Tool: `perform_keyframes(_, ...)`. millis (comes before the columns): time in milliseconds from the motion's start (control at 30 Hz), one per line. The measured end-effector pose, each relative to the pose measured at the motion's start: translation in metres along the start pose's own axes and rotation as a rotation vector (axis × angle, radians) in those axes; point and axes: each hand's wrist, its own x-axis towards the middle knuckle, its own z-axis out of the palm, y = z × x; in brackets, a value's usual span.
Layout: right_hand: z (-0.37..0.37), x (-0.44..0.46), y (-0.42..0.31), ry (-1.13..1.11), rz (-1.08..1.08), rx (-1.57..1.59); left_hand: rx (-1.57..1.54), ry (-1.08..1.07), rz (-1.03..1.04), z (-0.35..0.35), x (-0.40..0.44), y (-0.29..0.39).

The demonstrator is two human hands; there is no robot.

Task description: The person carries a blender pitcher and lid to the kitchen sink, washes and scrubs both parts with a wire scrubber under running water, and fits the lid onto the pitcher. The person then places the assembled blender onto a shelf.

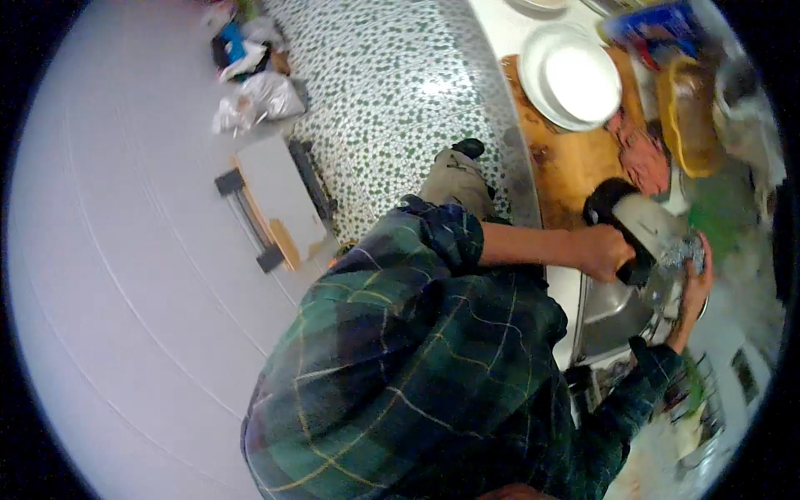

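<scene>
At the sink [600,329], my left hand [602,250] is closed around the black handle of a kettle-like vessel [648,223] with a pale body and a dark rounded end. The vessel is tilted over the sink's edge. My right hand [697,279] presses a silvery, crumpled scrubber [682,250] against the pale side of the vessel. Its fingers are curled, and blur hides some of them. A reddish-pink cloth [643,158] lies just beyond the vessel.
White plates or bowls [581,79] are stacked on a wooden board [554,167]. A yellow-rimmed container [690,117] and a blue packet [662,29] stand behind. A wire rack [708,408] sits at lower right. Bags [271,96] lie on the patterned floor [383,92].
</scene>
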Motion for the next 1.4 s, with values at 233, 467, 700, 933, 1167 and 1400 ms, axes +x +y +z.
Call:
perform_keyframes(233, 0.009, 0.055, -0.077, -0.567, -0.394, -0.293, 0.015, 0.14, 0.014, 0.005, -0.008, 0.009)
perform_keyframes(467, -0.011, -0.017, -0.005, -0.123, 0.44, 0.526, 0.04, 0.085, -0.117, -0.002, -0.007, 0.019)
perform_keyframes(700, 0.075, -0.118, -0.026, 0.669, 0.837, 0.872, 0.041, 0.031, -0.14, -0.001, -0.012, 0.022)
perform_keyframes(933, 0.02, -0.128, -0.067, 0.79, 0.23, 0.863, -0.013, 0.09, -0.114, 0.002, 0.002, 0.022)
perform_keyframes(1167, 0.033, -0.052, -0.047, 0.181, -0.217, -0.162, -0.065, 0.097, -0.161, -0.005, -0.003, 0.031)
perform_keyframes(1400, 0.086, -0.01, 0.015, -0.358, -0.177, -0.492, 0.021, 0.093, -0.094, -0.002, -0.001, 0.023)
